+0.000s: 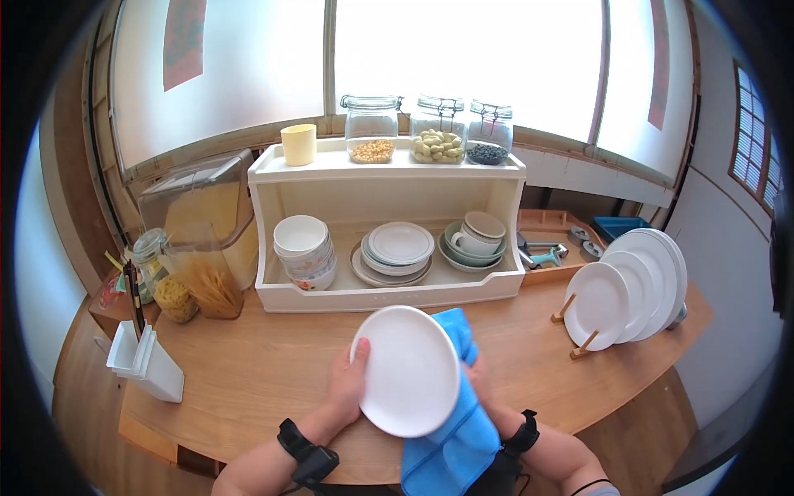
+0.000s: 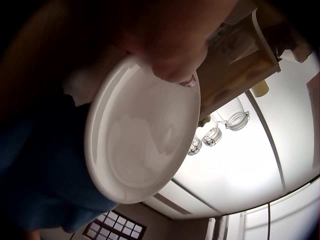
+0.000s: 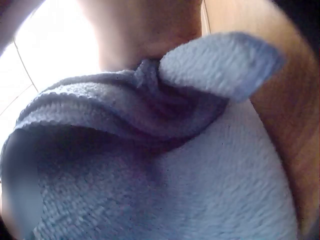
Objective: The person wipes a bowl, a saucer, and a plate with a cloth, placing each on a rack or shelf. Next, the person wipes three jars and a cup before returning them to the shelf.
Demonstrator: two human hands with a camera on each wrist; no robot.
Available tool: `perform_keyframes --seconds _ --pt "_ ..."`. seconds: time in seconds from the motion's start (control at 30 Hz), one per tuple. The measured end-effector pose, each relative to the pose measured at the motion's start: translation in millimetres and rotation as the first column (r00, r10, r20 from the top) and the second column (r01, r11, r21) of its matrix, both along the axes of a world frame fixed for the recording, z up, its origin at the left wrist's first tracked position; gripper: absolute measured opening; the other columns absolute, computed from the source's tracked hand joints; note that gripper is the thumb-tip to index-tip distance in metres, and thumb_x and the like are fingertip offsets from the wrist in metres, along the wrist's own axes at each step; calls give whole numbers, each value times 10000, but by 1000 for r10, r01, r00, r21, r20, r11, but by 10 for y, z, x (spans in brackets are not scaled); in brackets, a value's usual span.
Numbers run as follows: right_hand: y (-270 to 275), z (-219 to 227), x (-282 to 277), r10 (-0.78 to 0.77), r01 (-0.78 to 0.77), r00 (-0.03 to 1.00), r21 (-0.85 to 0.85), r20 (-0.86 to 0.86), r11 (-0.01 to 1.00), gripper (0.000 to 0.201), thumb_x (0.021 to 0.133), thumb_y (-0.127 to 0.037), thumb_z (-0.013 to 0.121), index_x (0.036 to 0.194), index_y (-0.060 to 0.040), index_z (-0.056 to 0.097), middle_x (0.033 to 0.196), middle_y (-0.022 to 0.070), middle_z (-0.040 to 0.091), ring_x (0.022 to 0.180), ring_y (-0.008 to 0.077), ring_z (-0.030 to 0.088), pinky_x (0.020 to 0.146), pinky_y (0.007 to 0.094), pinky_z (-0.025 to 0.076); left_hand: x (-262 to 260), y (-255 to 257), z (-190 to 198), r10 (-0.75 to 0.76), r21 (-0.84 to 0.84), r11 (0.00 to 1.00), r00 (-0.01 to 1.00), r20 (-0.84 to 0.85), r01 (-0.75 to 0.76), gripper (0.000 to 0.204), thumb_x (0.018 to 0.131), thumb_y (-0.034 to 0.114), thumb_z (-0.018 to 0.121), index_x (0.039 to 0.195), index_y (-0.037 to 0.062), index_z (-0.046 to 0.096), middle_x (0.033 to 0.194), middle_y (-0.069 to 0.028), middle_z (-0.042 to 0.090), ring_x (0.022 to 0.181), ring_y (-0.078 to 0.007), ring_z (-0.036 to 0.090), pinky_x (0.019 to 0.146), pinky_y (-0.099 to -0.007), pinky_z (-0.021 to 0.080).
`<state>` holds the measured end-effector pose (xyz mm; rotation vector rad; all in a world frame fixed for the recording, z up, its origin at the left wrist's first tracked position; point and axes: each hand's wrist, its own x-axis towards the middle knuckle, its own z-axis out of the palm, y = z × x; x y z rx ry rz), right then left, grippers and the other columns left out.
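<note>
A round white plate [image 1: 409, 372] is held tilted up above the near side of the table. My left hand [image 1: 347, 384] grips its left edge, the thumb lying over the front face and the other fingers hidden behind. On the plate's right side, my right hand [image 1: 481, 384] holds a blue cloth [image 1: 453, 450], which hangs down below the plate and partly passes behind it. The right wrist view shows the cloth [image 3: 165, 190] bunched up in folds at the hand, most fingers covered. From the left wrist view, the plate [image 2: 145, 135] shows its smooth, shiny face.
A cream shelf [image 1: 380, 302] with stacked bowls, plates and cups stands at the back, glass jars on top. White plates [image 1: 608, 306] lean in a wooden rack at right. A white utensil holder [image 1: 157, 368] and pasta containers [image 1: 211, 281] stand at left.
</note>
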<state>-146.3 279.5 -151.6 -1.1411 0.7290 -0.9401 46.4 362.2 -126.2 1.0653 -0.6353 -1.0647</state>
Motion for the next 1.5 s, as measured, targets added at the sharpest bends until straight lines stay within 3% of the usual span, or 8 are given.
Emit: perform_keyframes --seconds 0.2,0.43,0.67,0.87,1.1,1.33,1.43,1.5 --pt "100 -91 -39 81 -80 997 -82 12 993 392 873 -140 578 1221 26 509 1103 114 631 1004 187 586 880 327 468 -424 171 49 -235 -53 967 951 200 250 376 936 388 541 1029 28 600 840 -20 630 723 -69 572 623 -220 473" --pt "189 -141 -71 223 -219 975 -197 2 956 389 870 -140 582 1214 26 512 1095 114 633 999 184 587 880 326 467 -416 180 90 261 -193 959 919 296 -210 394 953 403 503 968 20 596 801 -9 602 713 -54 541 621 -214 451" --pt "75 209 312 353 -342 935 -314 -23 886 386 867 -141 587 1208 25 515 1087 114 634 993 182 587 881 325 467 -117 75 65 19 -120 993 1000 23 -16 401 968 385 475 1015 4 591 847 -38 635 711 -76 570 642 -228 475" --pt "99 17 -219 450 -432 891 -406 -56 805 383 864 -142 590 1202 24 517 1081 114 635 989 180 587 881 324 467 -319 149 -7 -116 -75 987 959 257 139 423 956 402 495 1011 -2 607 826 -26 632 720 -70 569 639 -223 471" --pt "348 -129 47 534 -500 841 -500 -86 707 381 862 -143 594 1195 24 520 1073 114 636 984 177 588 882 323 466 -440 216 -41 68 -132 991 944 321 -27 415 950 408 507 1032 16 615 852 -34 630 750 -80 553 650 -250 467" --pt "214 69 206 358 -314 932 -612 -53 726 378 859 -144 598 1190 23 522 1066 113 637 979 175 588 882 322 466 -10 0 37 -117 -144 984 989 -92 103 543 993 447 301 1259 0 456 1164 -150 584 1021 -266 608 910 -393 498" --pt "17 175 193 399 -366 916 -333 32 869 384 831 -154 651 1163 2 539 1103 96 620 961 147 586 849 313 488 238 -60 -45 -102 -202 975 993 -60 88 555 1001 430 262 1329 -1 381 1278 -163 514 1118 -294 553 962 -431 454" --pt "-268 38 157 101 -83 990 -174 98 981 309 800 -153 656 1046 18 584 986 106 649 876 163 597 821 330 486 284 -91 -82 -69 -183 982 995 -74 54 524 1003 403 290 1313 -5 403 1249 -158 537 1091 -284 572 938 -412 473"
